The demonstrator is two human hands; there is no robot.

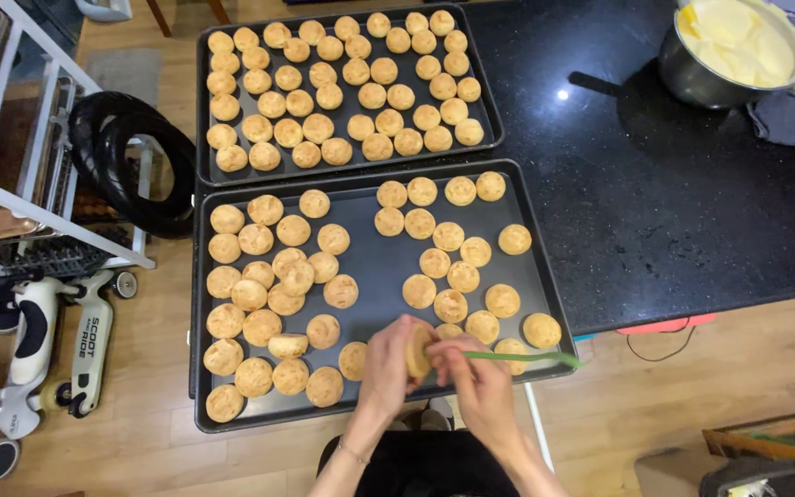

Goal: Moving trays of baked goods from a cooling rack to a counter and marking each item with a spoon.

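My left hand (386, 361) holds one round golden pastry puff (417, 352) on edge over the near tray (374, 276). My right hand (473, 373) grips a thin green tool (531, 357) whose tip meets the puff. The near dark baking tray carries several more puffs, crowded at the left and looser at the right. A second dark tray (204, 138) just beyond it is packed with puffs in rows.
A metal bowl of pale yellow cream (738, 46) stands at the back right of the black countertop (655, 202), beside a grey cloth (784, 120). Left of the trays are a white rack (29, 120), black tyres (131, 156) and a white scooter (48, 340) on the wooden floor.
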